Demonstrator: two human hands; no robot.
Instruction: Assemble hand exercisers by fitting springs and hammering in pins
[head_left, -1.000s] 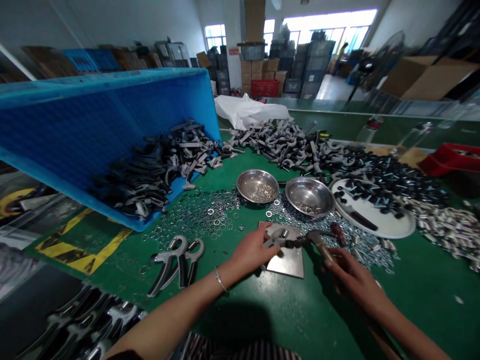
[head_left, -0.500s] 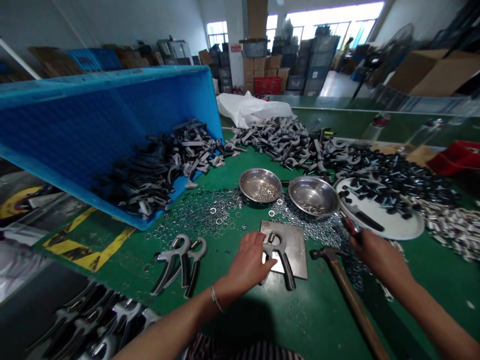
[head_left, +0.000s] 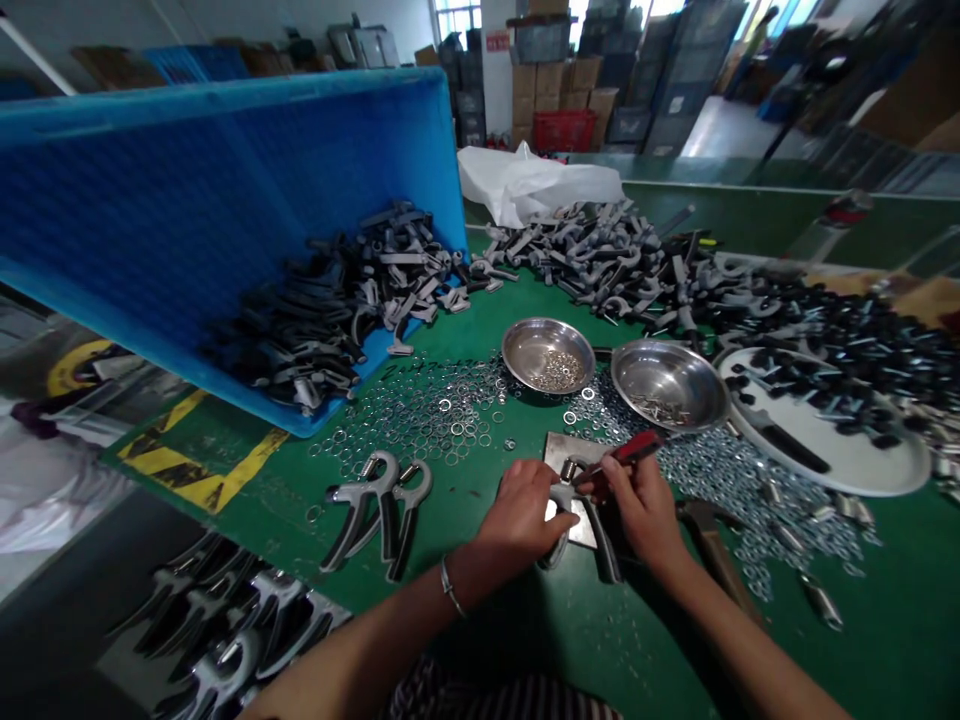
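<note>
Since half a second ago, the right hand (head_left: 641, 505) has come from beside the white tray (head_left: 862, 468) to the grip (head_left: 602, 542), bringing the red tool (head_left: 636, 447) with it. Its fingers are closed around the tool, whose front end points at the joint of the grip; whether the tip touches, I cannot tell. Fingers of the left hand (head_left: 521, 508) grasp the grip by its left side and keep it on the metal plate (head_left: 556, 446).

As it seems to me, this grip is partly done: a spring (head_left: 569, 468) already sits near its top and both handles look joined, but the joint is being worked on. To the right, the hammer (head_left: 712, 540) lies on the tabletop (head_left: 465, 510), not held.

On the left side, two grips (head_left: 388, 515) with springs lie together and look finished, and more are below the table edge. Much remains, I judge: loose handles (head_left: 420, 262) fill part of the blue bin (head_left: 225, 170), and another heap lies behind the two bowls (head_left: 527, 350).
</note>
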